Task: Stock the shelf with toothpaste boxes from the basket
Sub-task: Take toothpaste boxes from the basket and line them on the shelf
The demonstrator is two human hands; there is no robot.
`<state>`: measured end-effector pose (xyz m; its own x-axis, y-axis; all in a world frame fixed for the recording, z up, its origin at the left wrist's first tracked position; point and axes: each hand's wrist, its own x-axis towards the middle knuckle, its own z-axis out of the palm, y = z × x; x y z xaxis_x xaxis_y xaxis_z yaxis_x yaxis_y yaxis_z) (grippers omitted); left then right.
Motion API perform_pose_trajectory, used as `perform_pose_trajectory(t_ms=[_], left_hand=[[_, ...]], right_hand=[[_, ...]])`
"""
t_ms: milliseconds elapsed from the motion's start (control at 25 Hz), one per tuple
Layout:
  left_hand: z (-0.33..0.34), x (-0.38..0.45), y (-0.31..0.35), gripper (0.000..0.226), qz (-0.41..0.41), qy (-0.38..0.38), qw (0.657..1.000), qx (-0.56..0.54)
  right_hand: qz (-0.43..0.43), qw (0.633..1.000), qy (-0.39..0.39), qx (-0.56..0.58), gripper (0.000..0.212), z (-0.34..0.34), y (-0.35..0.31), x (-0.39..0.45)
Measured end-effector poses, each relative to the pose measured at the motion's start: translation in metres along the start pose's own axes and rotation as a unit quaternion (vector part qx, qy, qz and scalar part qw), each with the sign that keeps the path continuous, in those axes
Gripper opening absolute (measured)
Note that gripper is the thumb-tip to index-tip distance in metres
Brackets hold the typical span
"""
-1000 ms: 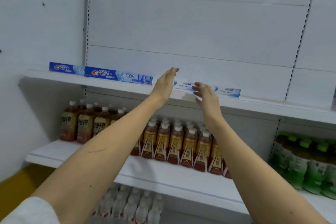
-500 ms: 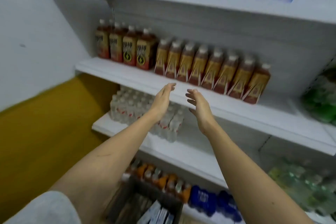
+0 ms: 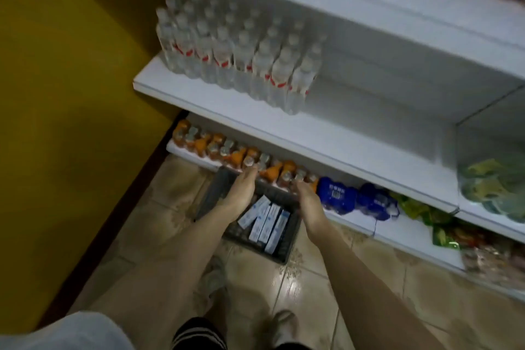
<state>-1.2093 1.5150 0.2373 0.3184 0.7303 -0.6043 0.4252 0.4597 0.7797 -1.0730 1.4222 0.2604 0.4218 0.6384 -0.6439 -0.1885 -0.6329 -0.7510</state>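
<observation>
A dark plastic basket (image 3: 279, 253) stands on the tiled floor in front of the bottom shelf. Several white and blue toothpaste boxes (image 3: 265, 221) lie side by side inside it. My left hand (image 3: 241, 193) hovers over the basket's left part, fingers together and stretched out, holding nothing. My right hand (image 3: 308, 202) hangs over the basket's right rim, palm turned inward, also empty. Both hands are above the boxes and apart from them. The top shelf with the stocked toothpaste is out of view.
Clear water bottles (image 3: 238, 57) fill the left of a white shelf (image 3: 284, 122). Below it stand orange-capped drinks (image 3: 227, 150), blue bottle packs (image 3: 352, 199) and green snack bags (image 3: 420, 210). A yellow wall (image 3: 71, 94) rises on the left. My shoes (image 3: 272, 324) stand on the tiles.
My view has swung down from the top shelf to the floor. Both empty hands have dropped from the toothpaste row down to just above the basket.
</observation>
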Motion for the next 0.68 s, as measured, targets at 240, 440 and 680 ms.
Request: perform_pose_trajectory(t_ms=[240,440,680], left_hand=[[-0.001,0.078,-0.126,0.043,-0.118,-0.007,0.991,0.056],[0.033,0.149,-0.233,0.017,-0.182,-0.033,0.982,0.05],[0.109,0.262,-0.375,0.03,-0.245,-0.058,0.967,0.039]], right_hand=[[0.155,0.987,-0.021,0.019,0.037,0.052,0.127,0.067],[0.227,0.974,-0.009,-0.012,0.018,0.071,0.223,0.153],[0.259,0.96,-0.012,-0.106,0.039,0.075,0.35,0.294]])
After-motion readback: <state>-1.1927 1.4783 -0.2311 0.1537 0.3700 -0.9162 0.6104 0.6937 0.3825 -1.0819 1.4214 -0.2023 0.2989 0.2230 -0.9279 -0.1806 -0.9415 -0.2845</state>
